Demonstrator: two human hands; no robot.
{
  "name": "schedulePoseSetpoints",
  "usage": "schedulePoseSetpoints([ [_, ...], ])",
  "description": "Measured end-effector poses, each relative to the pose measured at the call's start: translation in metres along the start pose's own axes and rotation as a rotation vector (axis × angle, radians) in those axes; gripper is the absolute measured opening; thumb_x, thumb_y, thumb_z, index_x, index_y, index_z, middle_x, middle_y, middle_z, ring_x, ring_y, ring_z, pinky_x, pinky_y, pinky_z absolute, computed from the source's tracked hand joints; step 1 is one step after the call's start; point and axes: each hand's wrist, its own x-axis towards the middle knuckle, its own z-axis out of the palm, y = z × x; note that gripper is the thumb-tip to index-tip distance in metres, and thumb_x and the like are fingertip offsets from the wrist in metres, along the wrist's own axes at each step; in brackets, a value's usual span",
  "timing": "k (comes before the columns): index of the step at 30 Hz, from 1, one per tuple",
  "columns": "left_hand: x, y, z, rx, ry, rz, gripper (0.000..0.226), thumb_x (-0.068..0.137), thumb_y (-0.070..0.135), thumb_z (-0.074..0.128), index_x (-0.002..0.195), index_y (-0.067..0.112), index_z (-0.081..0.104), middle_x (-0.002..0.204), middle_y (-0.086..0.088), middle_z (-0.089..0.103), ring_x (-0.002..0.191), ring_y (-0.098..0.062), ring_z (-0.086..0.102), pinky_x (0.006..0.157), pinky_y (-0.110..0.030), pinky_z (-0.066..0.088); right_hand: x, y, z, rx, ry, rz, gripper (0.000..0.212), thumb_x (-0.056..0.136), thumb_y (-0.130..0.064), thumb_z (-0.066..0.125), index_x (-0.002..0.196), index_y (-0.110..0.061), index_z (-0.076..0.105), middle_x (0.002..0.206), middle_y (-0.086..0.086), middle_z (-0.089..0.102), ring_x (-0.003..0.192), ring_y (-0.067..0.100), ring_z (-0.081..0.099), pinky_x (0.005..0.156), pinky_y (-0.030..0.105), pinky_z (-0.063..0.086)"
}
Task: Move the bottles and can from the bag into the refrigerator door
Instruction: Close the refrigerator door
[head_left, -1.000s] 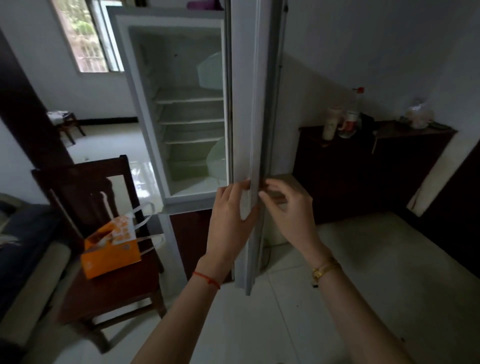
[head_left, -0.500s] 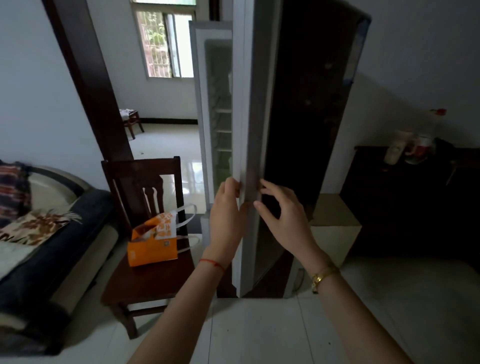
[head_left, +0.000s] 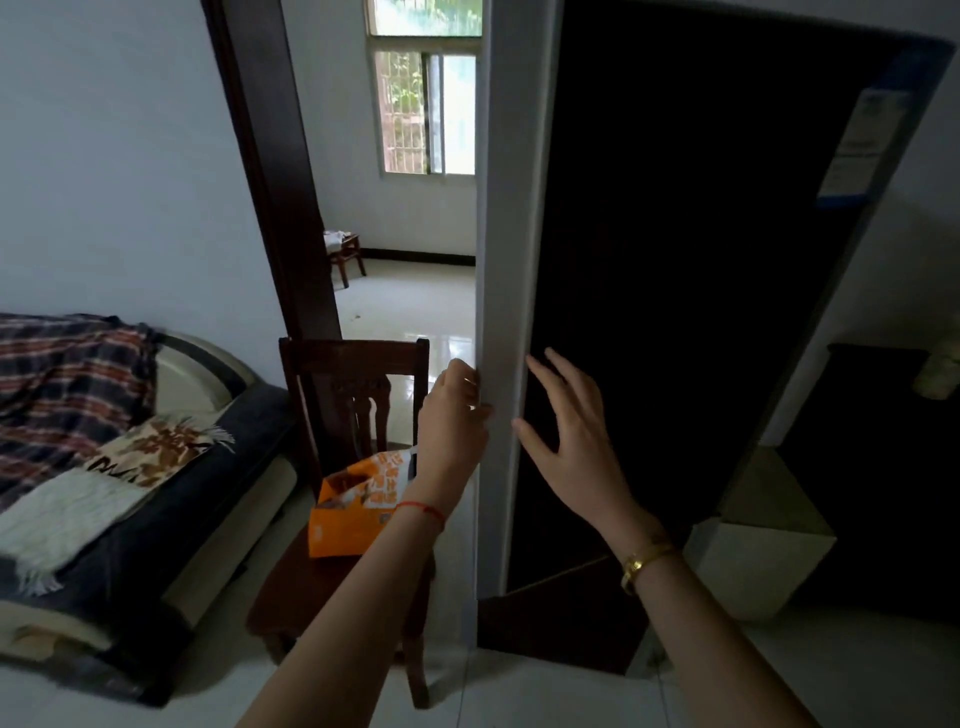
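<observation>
The refrigerator door (head_left: 506, 260) stands edge-on in front of me, its white edge toward me and its dark outer face (head_left: 675, 312) to the right. My left hand (head_left: 457, 415) curls its fingers round the white edge at waist height. My right hand (head_left: 566, 421) is open with fingers spread, against or just off the dark face. An orange bag (head_left: 353, 504) sits on the seat of a dark wooden chair (head_left: 353, 395) left of the door, partly behind my left forearm. No bottle or can shows. The refrigerator's inside is hidden.
A bed or sofa with a plaid blanket (head_left: 67, 384) runs along the left. A dark doorframe (head_left: 270, 171) leads to a tiled room with a window (head_left: 426, 109) and a small stool (head_left: 345, 254). A dark cabinet (head_left: 883, 467) and a pale box (head_left: 763, 545) stand at right.
The view has swung so the refrigerator's open inside is now out of sight behind the door edge. My right hand has left the edge and spread over the dark face.
</observation>
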Motion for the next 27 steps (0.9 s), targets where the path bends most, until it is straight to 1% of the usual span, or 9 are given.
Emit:
schedulePoseSetpoints([
  [4, 0.031, -0.016, 0.007, -0.010, 0.012, -0.022, 0.028, 0.076, -0.002, 0.069, 0.091, 0.012, 0.049, 0.094, -0.005, 0.066, 0.087, -0.022, 0.065, 0.071, -0.043, 0.055, 0.038, 0.014, 0.020, -0.138, 0.009, -0.032, 0.072, 0.095, -0.036, 0.053, 0.154, -0.027, 0.013, 0.163, -0.007, -0.003, 0.151, 0.018, -0.008, 0.122, 0.044, 0.011],
  [7, 0.052, -0.029, 0.012, -0.051, 0.016, -0.036, 0.027, 0.078, -0.003, 0.068, 0.095, 0.011, 0.053, 0.099, -0.005, 0.066, 0.090, -0.019, 0.065, 0.074, -0.039, 0.057, 0.059, 0.025, 0.035, -0.175, 0.002, -0.053, 0.074, 0.095, -0.034, 0.053, 0.154, -0.027, 0.010, 0.163, -0.005, -0.006, 0.150, 0.019, -0.013, 0.122, 0.050, 0.010],
  [9, 0.065, -0.035, 0.016, -0.080, 0.026, -0.028, 0.026, 0.080, -0.004, 0.066, 0.100, 0.009, 0.056, 0.103, -0.006, 0.067, 0.089, -0.014, 0.065, 0.074, -0.027, 0.057, 0.072, 0.033, 0.046, -0.183, -0.018, -0.058, 0.076, 0.094, -0.034, 0.054, 0.155, -0.027, 0.008, 0.163, -0.005, -0.010, 0.150, 0.019, -0.015, 0.122, 0.051, 0.008],
  [11, 0.078, -0.041, 0.020, -0.113, 0.035, -0.033, 0.029, 0.082, -0.005, 0.064, 0.107, 0.009, 0.059, 0.106, -0.004, 0.068, 0.084, -0.003, 0.062, 0.070, -0.010, 0.052, 0.085, 0.041, 0.059, -0.209, -0.029, -0.064, 0.079, 0.094, -0.034, 0.055, 0.155, -0.028, 0.006, 0.163, -0.005, -0.012, 0.149, 0.020, -0.017, 0.121, 0.052, 0.005],
  [13, 0.089, -0.047, 0.025, -0.160, 0.055, -0.035, 0.031, 0.086, -0.002, 0.063, 0.115, 0.010, 0.059, 0.104, 0.002, 0.067, 0.083, 0.007, 0.059, 0.069, -0.003, 0.048, 0.098, 0.050, 0.070, -0.244, -0.025, -0.073, 0.079, 0.094, -0.036, 0.054, 0.155, -0.027, 0.005, 0.163, -0.003, -0.013, 0.149, 0.022, -0.017, 0.121, 0.053, 0.003],
  [16, 0.105, -0.056, 0.033, -0.249, 0.093, -0.047, 0.033, 0.089, 0.009, 0.065, 0.121, 0.010, 0.056, 0.100, 0.010, 0.065, 0.088, 0.011, 0.059, 0.069, -0.002, 0.046, 0.116, 0.060, 0.085, -0.288, -0.007, -0.075, 0.077, 0.094, -0.039, 0.052, 0.155, -0.025, 0.006, 0.163, 0.001, -0.010, 0.150, 0.026, -0.015, 0.120, 0.055, 0.003],
  [19, 0.121, -0.063, 0.039, -0.296, 0.086, -0.049, 0.030, 0.088, 0.007, 0.067, 0.117, 0.012, 0.060, 0.100, 0.013, 0.065, 0.092, 0.007, 0.061, 0.071, -0.002, 0.046, 0.130, 0.066, 0.100, -0.332, 0.012, -0.056, 0.079, 0.092, -0.041, 0.053, 0.155, -0.022, 0.008, 0.163, 0.005, -0.007, 0.150, 0.029, -0.013, 0.120, 0.056, 0.003],
  [22, 0.138, -0.069, 0.044, -0.312, 0.075, -0.028, 0.030, 0.087, 0.007, 0.067, 0.117, 0.010, 0.062, 0.103, 0.010, 0.067, 0.095, 0.002, 0.063, 0.073, -0.003, 0.046, 0.144, 0.073, 0.113, -0.389, 0.020, -0.039, 0.084, 0.091, -0.042, 0.056, 0.155, -0.021, 0.007, 0.163, 0.007, -0.007, 0.150, 0.033, -0.011, 0.119, 0.058, 0.004],
  [27, 0.167, -0.084, 0.055, -0.333, 0.054, -0.018, 0.029, 0.087, 0.008, 0.067, 0.115, 0.012, 0.063, 0.104, 0.011, 0.068, 0.098, -0.003, 0.065, 0.076, -0.004, 0.047, 0.166, 0.080, 0.125, -0.434, 0.020, -0.009, 0.087, 0.090, -0.042, 0.058, 0.155, -0.021, 0.004, 0.163, 0.008, -0.008, 0.149, 0.033, -0.012, 0.119, 0.057, 0.003],
])
